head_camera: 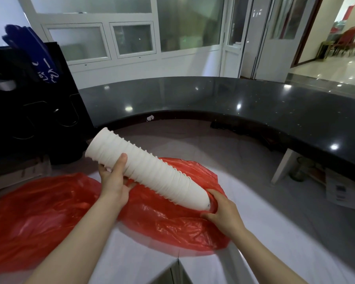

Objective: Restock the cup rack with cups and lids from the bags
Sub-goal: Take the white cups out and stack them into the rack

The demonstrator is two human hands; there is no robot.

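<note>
A long stack of white paper cups (150,167) lies tilted in the air, open end up-left toward the black cup rack (39,119). My left hand (113,177) grips the stack near its upper end, thumb on top. My right hand (221,210) cups the lower, closed end, fingers curled round it. Under the stack lies a red plastic bag (172,220) on the white counter; a second red bag (39,218) lies at the left.
The rack stands at the left with round openings in its front and blue packets (39,58) on top. A curved dark countertop (234,103) runs behind. A cardboard box (344,193) sits low at the right.
</note>
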